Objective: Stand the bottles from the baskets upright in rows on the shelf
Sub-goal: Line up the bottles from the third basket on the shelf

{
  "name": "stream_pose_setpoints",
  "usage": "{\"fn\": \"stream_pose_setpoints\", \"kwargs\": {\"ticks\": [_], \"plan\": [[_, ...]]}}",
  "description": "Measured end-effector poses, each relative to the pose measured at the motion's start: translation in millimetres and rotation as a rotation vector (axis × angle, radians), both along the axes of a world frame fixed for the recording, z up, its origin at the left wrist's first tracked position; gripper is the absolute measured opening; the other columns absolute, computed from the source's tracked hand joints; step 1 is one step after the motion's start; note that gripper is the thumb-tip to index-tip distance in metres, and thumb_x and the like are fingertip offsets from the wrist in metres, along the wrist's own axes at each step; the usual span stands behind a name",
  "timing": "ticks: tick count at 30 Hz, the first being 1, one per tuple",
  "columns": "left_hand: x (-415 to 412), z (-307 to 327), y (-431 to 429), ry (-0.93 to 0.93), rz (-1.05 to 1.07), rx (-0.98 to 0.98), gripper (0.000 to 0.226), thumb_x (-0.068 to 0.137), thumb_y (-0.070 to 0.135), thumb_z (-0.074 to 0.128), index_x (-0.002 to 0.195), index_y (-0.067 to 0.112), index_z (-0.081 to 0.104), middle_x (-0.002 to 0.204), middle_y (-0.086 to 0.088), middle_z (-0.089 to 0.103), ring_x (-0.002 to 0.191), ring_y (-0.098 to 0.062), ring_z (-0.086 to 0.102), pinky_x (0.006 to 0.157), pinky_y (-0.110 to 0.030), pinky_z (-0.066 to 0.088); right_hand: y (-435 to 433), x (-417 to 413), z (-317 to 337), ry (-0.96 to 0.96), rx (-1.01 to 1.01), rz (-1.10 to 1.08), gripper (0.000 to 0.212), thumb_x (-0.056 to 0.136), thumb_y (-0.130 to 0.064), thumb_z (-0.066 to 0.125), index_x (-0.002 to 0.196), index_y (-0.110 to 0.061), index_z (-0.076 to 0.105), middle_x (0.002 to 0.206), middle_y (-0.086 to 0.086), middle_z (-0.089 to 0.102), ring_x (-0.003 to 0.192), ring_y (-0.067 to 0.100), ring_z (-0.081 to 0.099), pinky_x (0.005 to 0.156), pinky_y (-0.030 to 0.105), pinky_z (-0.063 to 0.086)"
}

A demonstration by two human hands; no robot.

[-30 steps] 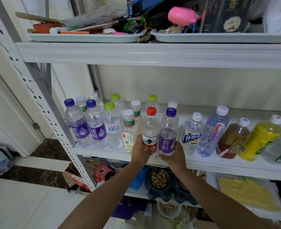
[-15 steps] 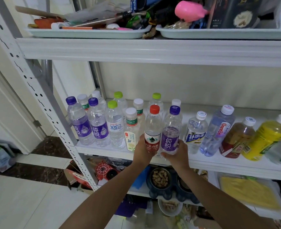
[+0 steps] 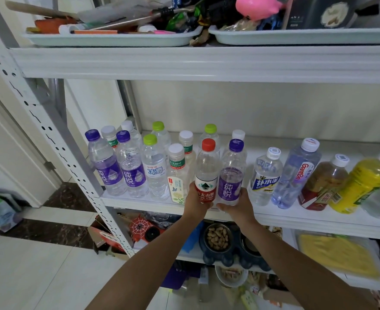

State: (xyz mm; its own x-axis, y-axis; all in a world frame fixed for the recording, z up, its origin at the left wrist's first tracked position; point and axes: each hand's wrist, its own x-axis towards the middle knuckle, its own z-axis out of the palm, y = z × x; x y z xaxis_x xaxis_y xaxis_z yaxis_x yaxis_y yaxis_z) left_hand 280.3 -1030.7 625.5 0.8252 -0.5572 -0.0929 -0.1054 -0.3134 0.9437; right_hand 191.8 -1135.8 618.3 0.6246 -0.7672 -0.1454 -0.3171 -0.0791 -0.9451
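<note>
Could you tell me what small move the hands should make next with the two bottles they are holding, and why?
Probably let go and draw back. The left hand holds the red-capped bottle and the right hand the purple-capped bottle; both appear upright at the front of the shelf, in line with the front row, so little seems left to adjust.

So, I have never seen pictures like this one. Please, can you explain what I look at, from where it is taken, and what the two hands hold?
There is no machine. A camera worn on a person's head looks forward and down at a white shelf with upright bottles in rows. The left hand grips a red-capped bottle; the right hand grips a purple-capped bottle beside it, both at the shelf's front edge. Above, two trays hold odds and ends.
</note>
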Motion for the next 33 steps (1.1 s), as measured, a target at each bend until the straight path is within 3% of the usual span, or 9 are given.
{"fn": "stream_pose_setpoints", "kwargs": {"ticks": [6,11,15,18,25,27,30,33], "plan": [[2.1,-1.4,-3.4,-0.006,0.005,-0.005,0.072,0.074,-0.008,0.072,0.134,0.007,0.035,0.129,-0.011,0.054,0.12,-0.025,0.051,0.093,-0.028,0.043,-2.7,3.8,1.8,-0.002,0.006,0.009,0.075,0.064,-0.004,0.083,0.126,-0.009,0.041,0.12,0.004,0.055,0.1,0.013,0.05,0.083,0.026,0.041],[3.2,-3.3,-5.9,-0.007,0.017,-0.016,0.074,0.073,-0.009,0.072,0.135,0.006,0.034,0.13,-0.012,0.053,0.121,-0.026,0.05,0.098,-0.034,0.045,-3.5,6.8,2.9,0.011,-0.023,-0.001,0.075,0.063,-0.004,0.084,0.125,-0.01,0.041,0.125,0.009,0.057,0.107,0.021,0.055,0.084,0.029,0.043],[3.5,-3.8,-5.2,-0.009,0.01,0.002,0.071,0.075,-0.008,0.071,0.134,0.006,0.035,0.129,-0.012,0.053,0.121,-0.026,0.051,0.095,-0.03,0.045,-3.6,7.6,2.9,0.017,-0.028,0.01,0.073,0.065,-0.003,0.082,0.125,-0.01,0.04,0.126,0.01,0.056,0.101,0.017,0.052,0.082,0.028,0.042],[2.7,-2.7,-4.6,-0.01,0.012,0.015,0.071,0.075,-0.007,0.071,0.134,0.007,0.035,0.129,-0.011,0.054,0.12,-0.026,0.051,0.093,-0.029,0.045,-4.5,7.1,1.1,0.015,-0.047,0.016,0.074,0.066,-0.003,0.082,0.126,-0.008,0.04,0.127,0.01,0.055,0.11,0.023,0.054,0.084,0.027,0.041],[-10.9,-7.4,4.8,-0.058,0.044,0.038,0.074,0.075,0.008,0.078,0.137,0.013,0.038,0.131,-0.005,0.056,0.122,-0.022,0.052,0.099,-0.033,0.044,-0.2,-4.7,-14.6,-0.017,-0.183,0.084,0.074,0.063,-0.019,0.086,0.126,-0.011,0.047,0.119,0.005,0.06,0.111,0.021,0.058,0.087,0.029,0.047],[-20.2,-13.9,14.0,-0.166,0.027,0.075,0.074,0.08,0.017,0.075,0.142,0.018,0.033,0.136,0.0,0.053,0.125,-0.018,0.05,0.101,-0.031,0.042,8.4,-18.2,-20.5,-0.006,-0.273,0.14,0.071,0.072,-0.028,0.08,0.131,-0.013,0.043,0.127,0.004,0.056,0.119,0.02,0.053,0.095,0.031,0.046],[-34.2,-20.2,39.6,-0.396,-0.026,0.255,0.079,0.089,0.03,0.066,0.151,0.02,0.019,0.148,0.0,0.041,0.133,-0.017,0.042,0.106,-0.033,0.039,22.6,-47.1,-27.6,0.236,-0.635,0.103,0.073,0.088,-0.046,0.058,0.142,-0.002,0.035,0.144,0.017,0.042,0.134,0.031,0.039,0.11,0.043,0.036],[-42.4,-28.6,71.0,-0.69,-0.101,0.619,0.089,0.091,0.053,0.052,0.154,0.015,0.002,0.16,-0.005,0.012,0.147,-0.02,0.013,0.119,-0.034,0.015,26.1,-75.6,-34.8,0.376,-0.862,0.178,0.08,0.094,-0.059,0.023,0.133,0.005,0.047,0.136,0.024,0.049,0.126,0.039,0.049,0.106,0.047,0.037]]}}
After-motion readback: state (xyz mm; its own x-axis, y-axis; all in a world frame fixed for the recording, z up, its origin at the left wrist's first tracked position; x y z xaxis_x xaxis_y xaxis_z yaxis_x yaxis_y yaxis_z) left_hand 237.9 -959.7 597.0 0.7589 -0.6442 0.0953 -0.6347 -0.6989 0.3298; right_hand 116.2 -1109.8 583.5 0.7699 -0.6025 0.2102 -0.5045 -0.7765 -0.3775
